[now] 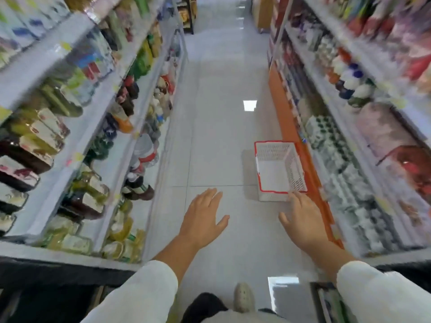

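Both hands are stretched out ahead, palms down, fingers straight and spread, holding nothing. They are apart from each other with bare floor (219, 136) between them. The right hand (303, 220) reaches toward the basket (295, 166); its fingertips meet the basket's near red rim in the head view, but whether they touch it or hover above it cannot be told. The left hand (203, 215) is well to the left of the basket and level with its near end, over the floor tiles. White sleeves (144, 292) cover both forearms up to the wrists.

The basket stands on the floor, mouth upward. It is white mesh with a red rim, and its plain white bottom shows. Its long axis runs down the aisle, away from the person, with one short end toward the right hand and the other pointing to the far end of the aisle.

Along the basket's right side, just beside it, runs the orange plinth (286, 113) of the right shelving (349, 148), parallel to the basket's long sides. That shelving carries rows of white packs and bottles, which are blurred. Across the aisle to the basket's left, well apart, the left shelving (98, 117) holds bottles of oil and sauce. On the near side of the basket, below the hands, a pale shoe (243, 297) is on the floor.
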Available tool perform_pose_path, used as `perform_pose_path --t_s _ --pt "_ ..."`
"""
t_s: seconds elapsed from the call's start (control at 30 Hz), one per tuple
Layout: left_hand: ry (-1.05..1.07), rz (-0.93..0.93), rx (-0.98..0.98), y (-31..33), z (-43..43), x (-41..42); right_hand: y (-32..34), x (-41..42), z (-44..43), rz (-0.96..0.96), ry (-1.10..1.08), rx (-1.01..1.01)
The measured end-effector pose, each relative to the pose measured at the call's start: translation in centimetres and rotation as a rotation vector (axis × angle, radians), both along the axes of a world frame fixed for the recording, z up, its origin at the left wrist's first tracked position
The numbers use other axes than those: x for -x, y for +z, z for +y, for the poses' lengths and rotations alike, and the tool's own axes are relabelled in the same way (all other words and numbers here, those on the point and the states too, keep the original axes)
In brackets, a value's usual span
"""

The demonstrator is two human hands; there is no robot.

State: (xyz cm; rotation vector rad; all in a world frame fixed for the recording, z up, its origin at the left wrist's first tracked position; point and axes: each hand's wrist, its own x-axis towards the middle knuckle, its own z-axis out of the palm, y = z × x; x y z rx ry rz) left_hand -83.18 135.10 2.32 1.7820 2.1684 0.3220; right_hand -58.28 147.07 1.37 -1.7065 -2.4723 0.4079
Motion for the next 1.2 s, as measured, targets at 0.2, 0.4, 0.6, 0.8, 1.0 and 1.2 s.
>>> perform_pose_path --t_s 0.2,0.4,0.6,0.8,1.0,1.2 --pt "-0.052 -0.001 -0.055 0.7 15.9 9.8 0.8 9.4 14.8 -0.013 -0.036 -0.039" --pt "-0.237 0.030 -0.047 1.3 32.9 19.8 -0.2 18.0 26.4 0.005 -0.228 0.004" --pt "-0.387 0.046 -0.046 3.0 48.0 26.6 0.7 24.1 37.0 -0.003 -0.369 0.029" --pt "-0.487 0.048 -0.079 2.9 63.6 29.6 0.6 27.8 51.2 -0.027 -0.444 0.028" --pt "-0.573 0.058 -0.122 4.2 78.7 32.2 2.2 31.2 65.2 0.012 -0.503 -0.052" --pt "-0.743 0.020 -0.232 6.8 95.6 31.4 6.5 32.8 78.6 0.047 -0.619 -0.171"
